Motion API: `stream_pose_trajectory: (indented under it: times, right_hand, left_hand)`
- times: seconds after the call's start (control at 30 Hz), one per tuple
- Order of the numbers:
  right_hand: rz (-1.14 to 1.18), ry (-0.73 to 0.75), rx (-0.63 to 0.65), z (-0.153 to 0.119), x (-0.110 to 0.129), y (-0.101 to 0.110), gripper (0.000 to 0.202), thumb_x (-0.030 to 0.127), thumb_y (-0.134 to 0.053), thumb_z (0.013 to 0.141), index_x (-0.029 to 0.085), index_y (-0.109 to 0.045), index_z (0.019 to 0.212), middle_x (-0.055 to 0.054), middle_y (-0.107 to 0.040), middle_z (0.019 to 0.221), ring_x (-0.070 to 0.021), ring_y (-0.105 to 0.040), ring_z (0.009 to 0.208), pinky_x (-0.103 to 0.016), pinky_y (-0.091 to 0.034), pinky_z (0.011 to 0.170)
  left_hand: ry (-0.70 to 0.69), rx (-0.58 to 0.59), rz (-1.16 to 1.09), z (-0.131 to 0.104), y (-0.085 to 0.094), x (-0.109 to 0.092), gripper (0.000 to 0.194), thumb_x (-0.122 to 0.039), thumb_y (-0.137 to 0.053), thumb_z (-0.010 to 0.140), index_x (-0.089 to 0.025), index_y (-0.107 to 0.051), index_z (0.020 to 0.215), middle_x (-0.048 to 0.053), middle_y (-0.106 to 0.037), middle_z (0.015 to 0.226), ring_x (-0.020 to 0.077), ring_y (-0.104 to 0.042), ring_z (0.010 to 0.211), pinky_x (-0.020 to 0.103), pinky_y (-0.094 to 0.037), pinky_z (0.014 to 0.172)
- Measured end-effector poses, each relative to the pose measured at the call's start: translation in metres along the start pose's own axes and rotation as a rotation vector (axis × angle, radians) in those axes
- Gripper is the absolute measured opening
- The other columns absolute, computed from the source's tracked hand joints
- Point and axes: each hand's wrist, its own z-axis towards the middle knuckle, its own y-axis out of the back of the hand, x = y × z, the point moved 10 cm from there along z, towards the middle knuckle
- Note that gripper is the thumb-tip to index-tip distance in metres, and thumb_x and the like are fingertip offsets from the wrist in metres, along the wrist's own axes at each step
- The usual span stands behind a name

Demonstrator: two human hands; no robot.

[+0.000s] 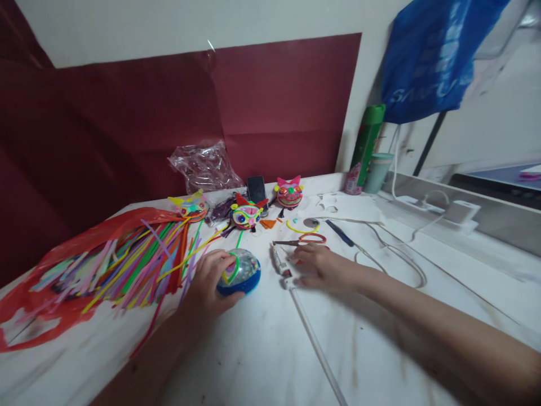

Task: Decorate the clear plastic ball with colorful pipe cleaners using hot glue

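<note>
My left hand is closed round the side of a ball that has a silvery clear top and a blue fuzzy lower part. Loops of green and yellow pipe cleaner sit on the ball's left side, by my fingers. My right hand rests low over the table, its fingers apart and slightly curved, and blurred. Just beyond it are scissors with orange handles, partly hidden by the fingers. A white glue tube lies left of the fingertips, beside a glue gun-like white rod.
Bundled colourful pipe cleaners lie on a red plastic bag at left. Decorated animal heads stand at the back near a phone. Cables, a dark blue-handled tool and a green can are at right.
</note>
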Motion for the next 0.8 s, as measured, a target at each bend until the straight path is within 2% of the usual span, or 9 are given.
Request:
stream_pose_trajectory:
  times: [0.1,0.2,0.33,0.47,0.57,0.67,0.7,0.8]
  right_hand:
    - [-0.075,-0.039,0.035,-0.013,-0.009,-0.015,0.044,0.022,-0.066,0.072,0.013,-0.059,0.115,-0.017,-0.062,0.114,-0.0304,-0.058,0.104,-0.044,-0.049,0.087]
    - [-0.169,-0.086,0.003,-0.014,-0.014,-0.026,0.046,0.014,-0.057,0.072,0.010,-0.057,0.118,-0.019,-0.059,0.117,-0.0323,-0.055,0.107,-0.048,-0.048,0.088]
    - [-0.164,-0.133,-0.054,-0.009,-0.018,-0.032,0.041,0.008,-0.051,0.070,0.009,-0.058,0.111,-0.017,-0.060,0.106,-0.0296,-0.055,0.103,-0.044,-0.049,0.085]
    - [-0.131,-0.134,-0.126,-0.014,-0.019,-0.028,0.034,0.007,-0.049,0.071,0.009,-0.057,0.104,-0.016,-0.057,0.098,-0.0282,-0.055,0.094,-0.043,-0.049,0.082]
    - [0.029,-0.119,-0.243,-0.018,-0.015,-0.014,0.031,0.014,-0.050,0.077,0.013,-0.054,0.108,-0.015,-0.056,0.103,-0.0271,-0.055,0.096,-0.042,-0.049,0.083]
    - [0.307,-0.222,-0.301,-0.019,-0.012,0.000,0.016,0.024,-0.047,0.084,0.017,-0.055,0.096,-0.009,-0.059,0.092,-0.0231,-0.057,0.085,-0.038,-0.051,0.076]
    - [0.400,-0.296,-0.294,-0.019,-0.013,0.002,0.015,0.029,-0.045,0.086,0.018,-0.055,0.089,-0.007,-0.060,0.086,-0.0216,-0.058,0.079,-0.035,-0.051,0.070]
    - [0.652,-0.385,-0.121,-0.013,0.004,-0.005,0.032,0.043,-0.037,0.090,0.018,-0.057,0.084,-0.004,-0.060,0.078,-0.0201,-0.059,0.075,-0.029,-0.050,0.060]
  left_hand:
    - [-0.029,-0.008,0.042,0.003,-0.001,-0.001,0.054,-0.040,-0.068,0.072,-0.020,-0.050,0.119,0.011,-0.055,0.116,0.0298,-0.054,0.110,0.044,-0.046,0.094]
    - [-0.070,0.014,0.087,0.009,-0.001,-0.007,0.055,-0.043,-0.069,0.070,-0.018,-0.052,0.116,0.012,-0.057,0.113,0.0310,-0.055,0.108,0.046,-0.045,0.093]
    - [-0.169,0.076,0.140,0.015,0.001,-0.023,0.050,-0.044,-0.069,0.072,-0.018,-0.051,0.110,0.012,-0.058,0.110,0.0300,-0.054,0.105,0.048,-0.043,0.093]
    - [-0.244,0.065,0.170,0.006,0.005,-0.035,0.047,-0.035,-0.066,0.075,-0.019,-0.048,0.115,0.013,-0.057,0.111,0.0296,-0.053,0.105,0.049,-0.042,0.093]
    - [-0.274,0.005,0.188,-0.007,0.008,-0.042,0.050,-0.027,-0.067,0.075,-0.016,-0.047,0.120,0.015,-0.056,0.111,0.0303,-0.052,0.109,0.049,-0.043,0.094]
    - [-0.291,-0.025,0.199,-0.016,0.007,-0.050,0.048,-0.023,-0.067,0.075,-0.016,-0.049,0.119,0.015,-0.057,0.110,0.0295,-0.052,0.109,0.047,-0.043,0.095]
    - [-0.289,-0.031,0.198,-0.017,0.007,-0.051,0.047,-0.023,-0.067,0.075,-0.017,-0.050,0.119,0.014,-0.058,0.109,0.0291,-0.053,0.109,0.047,-0.044,0.094]
    - [-0.280,-0.039,0.185,-0.017,0.007,-0.054,0.047,-0.023,-0.068,0.076,-0.017,-0.049,0.119,0.015,-0.058,0.111,0.0286,-0.052,0.110,0.045,-0.046,0.094]
